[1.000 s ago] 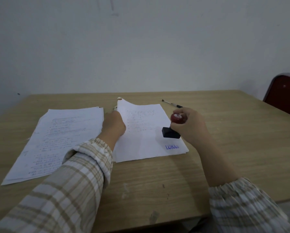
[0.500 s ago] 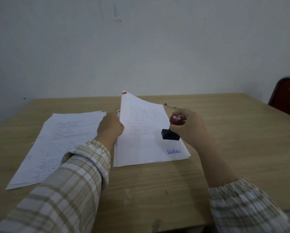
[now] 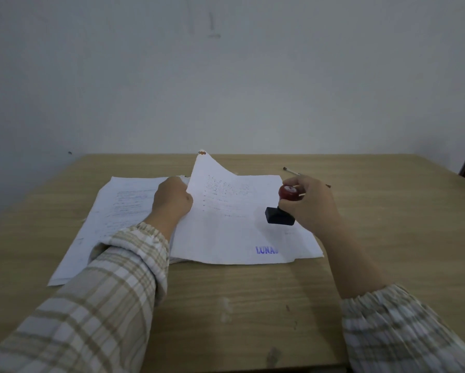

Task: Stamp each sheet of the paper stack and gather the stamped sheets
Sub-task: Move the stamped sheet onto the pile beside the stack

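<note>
Stamped sheet (image 3: 234, 232), marked LUNAS, lies atop the right stack on the table (image 3: 253, 305); I see my left hand (image 3: 172, 201) pinching its raised left edge, my right hand (image 3: 310, 204) gripping the rubber stamp (image 3: 281, 211) above it. Beyond lies a pen (image 3: 293, 172).

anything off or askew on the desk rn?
Nothing spilled or damaged. The top sheet, already stamped LUNAS, is curled up at its far left corner because the left hand grips its edge. The right hand holds the stamp above it. The left pile lies slightly fanned.
</note>
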